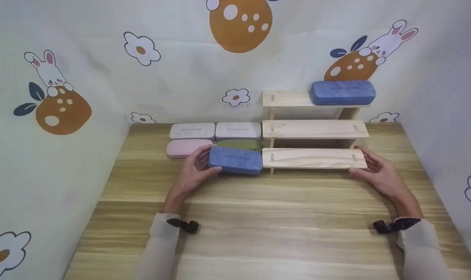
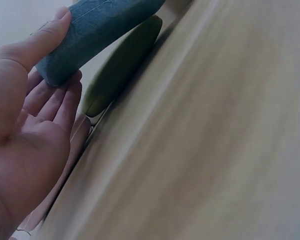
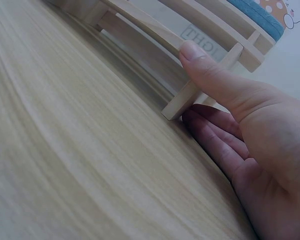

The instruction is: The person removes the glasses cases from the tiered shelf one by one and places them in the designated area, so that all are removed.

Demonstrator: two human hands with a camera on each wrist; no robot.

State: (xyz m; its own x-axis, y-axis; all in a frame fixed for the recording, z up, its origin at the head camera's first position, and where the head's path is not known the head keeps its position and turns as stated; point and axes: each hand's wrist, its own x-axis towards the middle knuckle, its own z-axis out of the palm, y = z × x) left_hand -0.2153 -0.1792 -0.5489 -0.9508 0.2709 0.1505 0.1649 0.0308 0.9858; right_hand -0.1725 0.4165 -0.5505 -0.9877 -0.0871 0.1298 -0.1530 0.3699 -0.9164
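My left hand (image 1: 192, 171) holds a blue glasses case (image 1: 235, 159) by its left end, thumb at the front and fingers behind. In the left wrist view the case (image 2: 100, 35) is raised over the table, in front of a green glasses case (image 2: 122, 70). Its right end is right at the left edge of a three-tier wooden shelf (image 1: 313, 157). At the other end of the lowest tier, my right hand (image 1: 383, 177) grips the shelf's edge, the thumb (image 3: 210, 65) on the front and the fingers behind the leg. Another blue glasses case (image 1: 343, 92) lies on the top tier's right side.
Left of the shelf, two white glasses cases (image 1: 192, 131) sit in the back row against the wall. A pink glasses case (image 1: 182, 148) lies before them, beside the green one. Patterned cloth walls (image 1: 173, 85) enclose the wooden table (image 1: 289, 225) at back and sides.
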